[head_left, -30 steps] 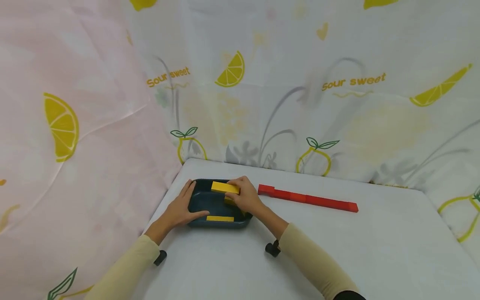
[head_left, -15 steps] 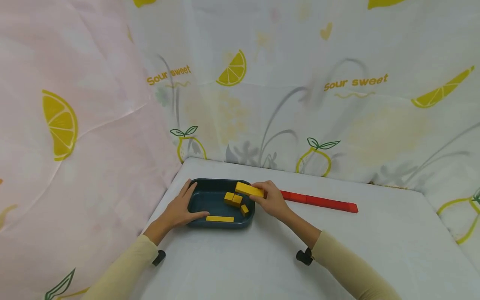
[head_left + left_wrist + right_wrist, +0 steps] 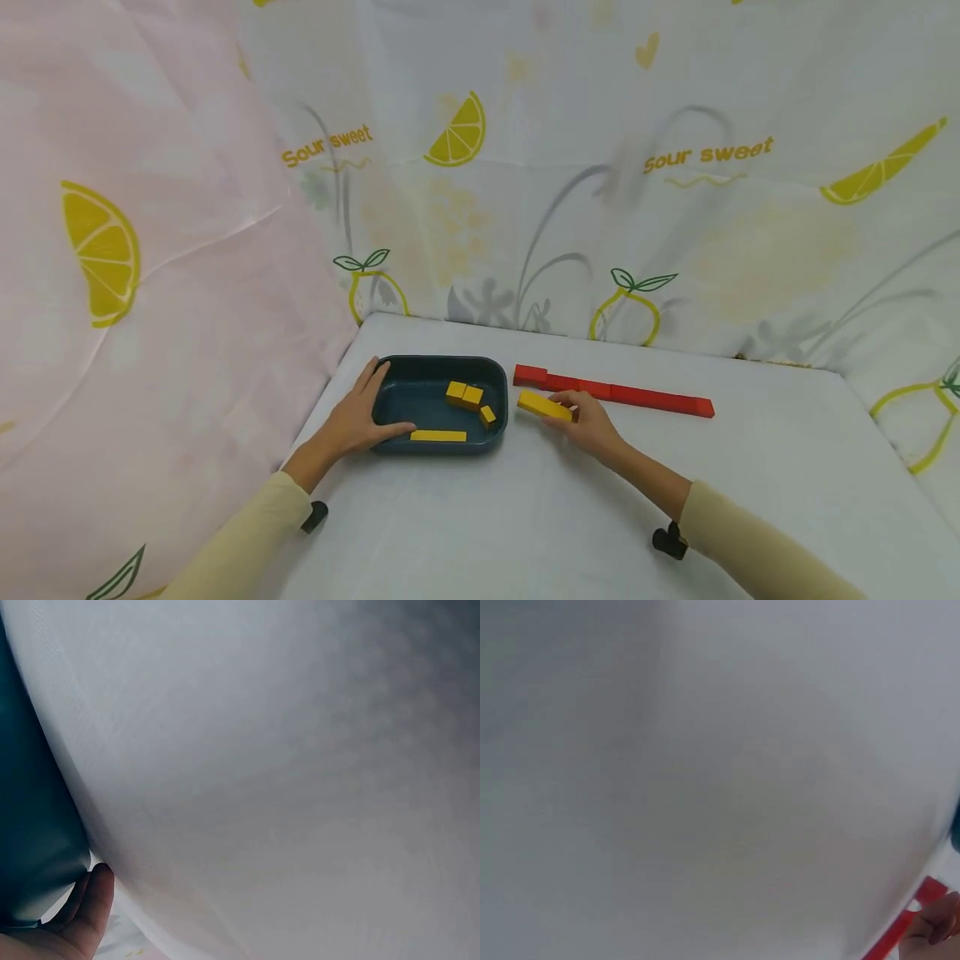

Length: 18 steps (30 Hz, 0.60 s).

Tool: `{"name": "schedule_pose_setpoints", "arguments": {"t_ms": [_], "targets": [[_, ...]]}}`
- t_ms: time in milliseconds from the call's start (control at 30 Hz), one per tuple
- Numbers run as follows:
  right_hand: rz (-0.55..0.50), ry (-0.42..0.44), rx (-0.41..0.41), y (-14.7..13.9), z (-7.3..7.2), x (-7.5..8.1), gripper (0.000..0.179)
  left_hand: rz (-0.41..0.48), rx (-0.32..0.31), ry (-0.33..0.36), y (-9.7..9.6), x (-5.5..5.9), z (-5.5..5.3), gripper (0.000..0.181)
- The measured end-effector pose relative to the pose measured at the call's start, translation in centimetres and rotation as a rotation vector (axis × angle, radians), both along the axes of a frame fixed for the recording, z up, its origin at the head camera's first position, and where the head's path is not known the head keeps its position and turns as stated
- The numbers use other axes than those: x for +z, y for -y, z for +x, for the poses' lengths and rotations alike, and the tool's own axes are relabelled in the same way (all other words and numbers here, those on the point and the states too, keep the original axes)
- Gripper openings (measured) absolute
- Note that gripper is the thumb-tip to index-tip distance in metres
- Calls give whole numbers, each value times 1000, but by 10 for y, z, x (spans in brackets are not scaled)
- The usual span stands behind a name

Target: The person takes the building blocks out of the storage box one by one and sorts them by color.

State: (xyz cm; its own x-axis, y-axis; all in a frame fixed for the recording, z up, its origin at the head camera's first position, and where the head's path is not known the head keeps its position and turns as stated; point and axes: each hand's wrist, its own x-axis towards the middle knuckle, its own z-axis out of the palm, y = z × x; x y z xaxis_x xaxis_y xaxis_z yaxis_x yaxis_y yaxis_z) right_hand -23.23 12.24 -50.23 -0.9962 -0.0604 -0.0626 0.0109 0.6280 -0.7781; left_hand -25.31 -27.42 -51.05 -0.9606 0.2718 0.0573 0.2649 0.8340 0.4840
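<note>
Pinched in my right hand (image 3: pixel 592 425) is a long yellow block (image 3: pixel 543 406), tilted slightly, between the tray and the red row. My left hand (image 3: pixel 356 417) spans the left end of a dark teal tray (image 3: pixel 405 450), fingers fairly straight along its rim and thumb over the front edge. Inside the tray lie two yellow cubes (image 3: pixel 465 395) side by side, a smaller yellow piece (image 3: pixel 487 416) near the right wall, and a flat yellow strip (image 3: pixel 438 436) along the front. Fingers (image 3: pixel 94 907) of the left hand show against the tray's outer wall in the left wrist view.
Several red blocks (image 3: pixel 645 398) form a long row right of the tray, with a raised piece (image 3: pixel 530 375) at its left end. White cloth (image 3: pixel 480 517) covers the table. Lemon-patterned fabric (image 3: pixel 525 208) hangs behind and at the left.
My right hand has lifted the long yellow block out of the tray and carried it rightward, past the right rim. The left hand stays on the tray.
</note>
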Motion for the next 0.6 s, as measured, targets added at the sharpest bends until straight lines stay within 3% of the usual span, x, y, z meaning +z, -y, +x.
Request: {"name": "schedule_pose_setpoints", "arguments": {"t_ms": [167,333,600], "targets": [[7,67,40,-3,2,-11,34,13,-4,10,0,-1,0,120],[36,78,72,-3,0,-19,33,16,-9,14,-3,-3,0,119],[98,70,162,-4,-11,-15,33,15,5,6,-2,-1,0,119]]}}
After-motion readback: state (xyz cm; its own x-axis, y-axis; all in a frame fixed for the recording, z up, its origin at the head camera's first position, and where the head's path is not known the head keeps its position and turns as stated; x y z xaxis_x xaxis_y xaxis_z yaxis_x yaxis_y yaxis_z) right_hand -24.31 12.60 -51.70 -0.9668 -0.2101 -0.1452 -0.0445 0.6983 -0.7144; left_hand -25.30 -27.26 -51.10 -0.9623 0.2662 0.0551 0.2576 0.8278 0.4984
